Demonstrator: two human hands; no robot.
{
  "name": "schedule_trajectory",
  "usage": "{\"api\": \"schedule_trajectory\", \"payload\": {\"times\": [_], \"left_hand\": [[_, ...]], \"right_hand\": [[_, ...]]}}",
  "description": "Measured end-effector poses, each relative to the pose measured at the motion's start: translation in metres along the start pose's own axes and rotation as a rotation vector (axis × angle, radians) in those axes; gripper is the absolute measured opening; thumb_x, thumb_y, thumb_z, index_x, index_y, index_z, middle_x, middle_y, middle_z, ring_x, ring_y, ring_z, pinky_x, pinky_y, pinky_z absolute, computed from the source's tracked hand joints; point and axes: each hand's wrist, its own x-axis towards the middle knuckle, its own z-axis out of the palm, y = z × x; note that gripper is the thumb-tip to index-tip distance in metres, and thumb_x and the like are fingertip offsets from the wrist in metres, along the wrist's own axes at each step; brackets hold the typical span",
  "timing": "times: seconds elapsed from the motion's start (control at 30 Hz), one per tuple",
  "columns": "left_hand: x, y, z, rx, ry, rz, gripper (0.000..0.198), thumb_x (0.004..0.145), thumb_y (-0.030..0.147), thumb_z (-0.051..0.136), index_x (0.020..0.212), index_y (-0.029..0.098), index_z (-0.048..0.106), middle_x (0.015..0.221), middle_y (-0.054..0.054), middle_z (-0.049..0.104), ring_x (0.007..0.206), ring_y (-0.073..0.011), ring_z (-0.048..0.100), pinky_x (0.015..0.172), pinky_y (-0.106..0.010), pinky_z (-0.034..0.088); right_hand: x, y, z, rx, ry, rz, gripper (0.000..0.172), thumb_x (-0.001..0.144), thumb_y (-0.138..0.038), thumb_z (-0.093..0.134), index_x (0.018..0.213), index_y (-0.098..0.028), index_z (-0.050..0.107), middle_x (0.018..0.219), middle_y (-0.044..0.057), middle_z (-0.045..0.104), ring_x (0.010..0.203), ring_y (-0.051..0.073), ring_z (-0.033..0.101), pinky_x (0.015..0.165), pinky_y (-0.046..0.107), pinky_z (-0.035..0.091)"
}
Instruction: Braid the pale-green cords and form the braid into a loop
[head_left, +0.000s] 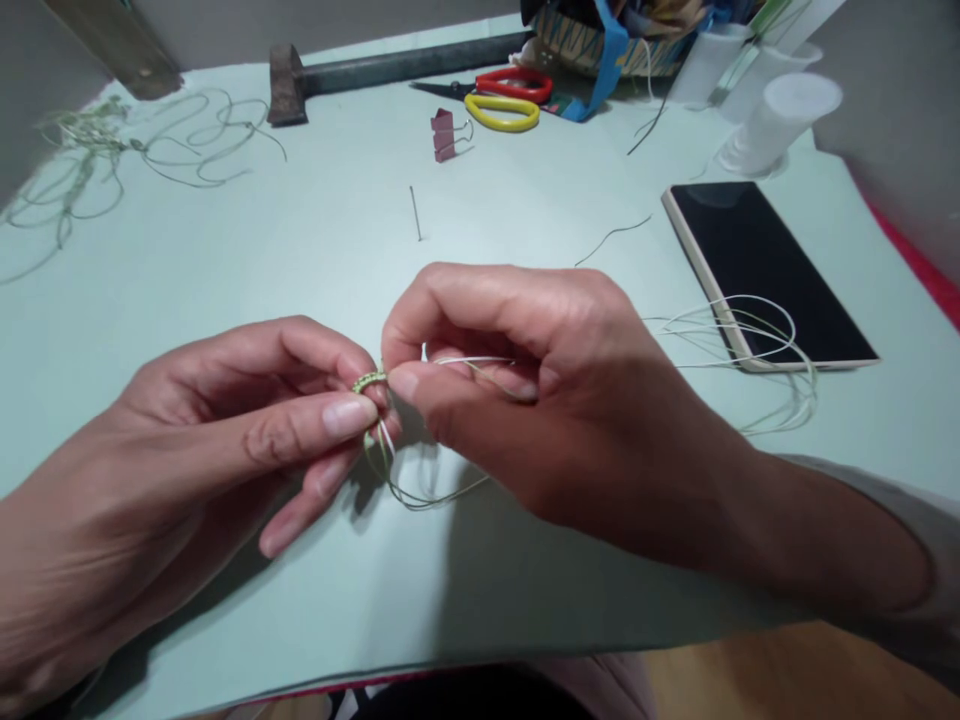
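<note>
A small green knotted cord piece (369, 381) is pinched between the thumb and fingers of my left hand (255, 430), near the middle of the view. My right hand (517, 390) touches its right end, with thumb and forefinger pressed together there. White and green cords (442, 500) hang from the piece in a loop below my hands. Other strands pass through the curled fingers of my right hand. Past my right wrist, cord loops (795, 330) spread over the phone and the table.
A phone (765, 270) lies at the right. Toward the back are a hammer (405, 62), scissors (502, 98), a binder clip (444, 136), a basket (622, 45) and white spools (787, 115). A needle (416, 213) lies mid-table; tangled green cord (90, 150) is at left.
</note>
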Motion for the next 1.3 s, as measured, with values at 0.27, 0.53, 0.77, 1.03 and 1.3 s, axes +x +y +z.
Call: {"api": "schedule_trajectory", "payload": {"times": [0.27,0.53,0.77,1.03,1.3], "left_hand": [[-0.002,0.005,0.008,0.036,0.01,-0.076,0.013,0.077,0.029,0.092,0.084,0.024,0.082,0.051,0.001,0.056,0.035,-0.0033,0.043,0.034,-0.013,0.034],[-0.004,-0.001,0.007,0.123,0.167,-0.006,0.014,0.08,0.028,0.09,0.089,0.025,0.08,0.066,-0.001,0.063,0.041,-0.0031,0.048,0.035,-0.011,0.036],[-0.007,-0.009,0.002,0.238,0.232,0.098,0.013,0.082,0.026,0.088,0.092,0.025,0.08,0.07,-0.001,0.066,0.042,-0.004,0.05,0.033,-0.011,0.036],[-0.004,-0.007,0.01,0.266,0.196,0.153,0.011,0.081,0.023,0.086,0.089,0.028,0.08,0.063,0.001,0.066,0.044,-0.0056,0.048,0.035,-0.012,0.035],[-0.005,-0.006,0.01,0.267,0.205,0.163,0.01,0.081,0.025,0.088,0.086,0.027,0.08,0.059,0.001,0.065,0.04,-0.0045,0.046,0.035,-0.011,0.035]], "right_hand": [[0.002,0.0,0.002,0.121,-0.009,0.11,0.018,0.097,-0.014,0.061,0.08,-0.02,0.065,0.077,-0.007,0.059,0.062,0.005,0.045,0.059,0.019,0.036],[-0.001,0.009,0.005,0.123,-0.051,0.09,0.02,0.101,-0.015,0.058,0.084,-0.02,0.067,0.079,-0.007,0.061,0.07,0.007,0.049,0.064,0.021,0.04],[-0.003,0.011,0.006,0.173,-0.05,0.139,0.018,0.1,-0.017,0.06,0.085,-0.021,0.07,0.079,-0.006,0.064,0.072,0.008,0.052,0.063,0.022,0.04],[0.001,0.008,0.015,0.256,-0.038,0.253,0.025,0.097,-0.008,0.061,0.076,-0.021,0.06,0.059,-0.008,0.05,0.052,0.006,0.042,0.044,0.02,0.032],[0.001,0.009,0.012,0.372,-0.109,0.29,0.02,0.099,-0.013,0.055,0.081,-0.021,0.058,0.068,-0.006,0.06,0.052,0.006,0.042,0.043,0.018,0.033]]}}
